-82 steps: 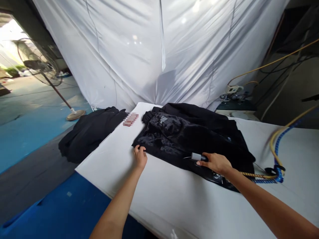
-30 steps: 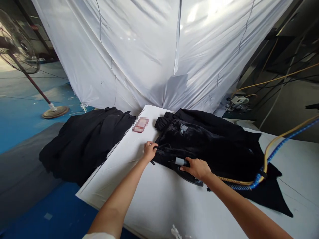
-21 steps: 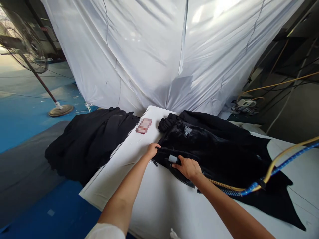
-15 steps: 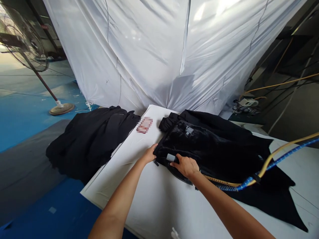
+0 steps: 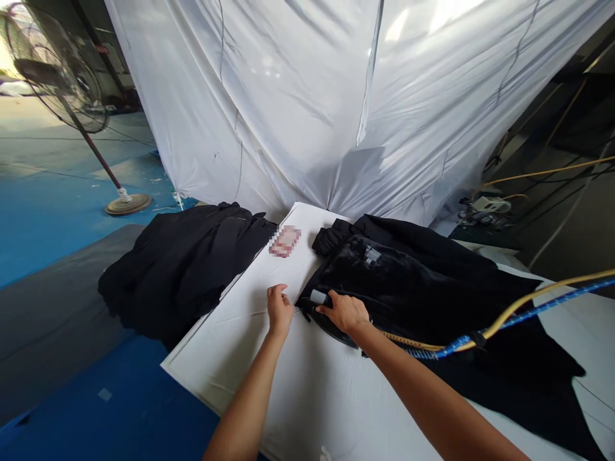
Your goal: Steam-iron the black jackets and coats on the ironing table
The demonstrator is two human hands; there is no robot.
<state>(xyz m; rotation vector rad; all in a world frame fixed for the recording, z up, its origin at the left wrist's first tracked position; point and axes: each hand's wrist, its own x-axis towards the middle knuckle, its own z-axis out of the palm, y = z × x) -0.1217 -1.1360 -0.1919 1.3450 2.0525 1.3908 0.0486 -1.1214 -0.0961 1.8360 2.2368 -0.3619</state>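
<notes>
A white sheet (image 5: 288, 96) hangs across the back, closing in the far end of the surface (image 5: 230, 339), whose left edge slants down to a near corner. A broad white strip lies between that edge and a black garment (image 5: 423, 294) spread over the right part. A dark clothes pile (image 5: 177, 269) crowds the left edge, and a pedestal fan (image 5: 113, 173) stands well beyond it. Yellow and blue hoses (image 5: 528, 312) cross the garment from the right toward the iron (image 5: 328, 326), which rests on the garment's near left corner. The right hand (image 5: 346, 312) is wrapped round the iron's handle. The left hand (image 5: 278, 314), fingers loosely curled, is just beside that corner. A pixelated reddish item (image 5: 286, 241) lies near the left edge.
</notes>
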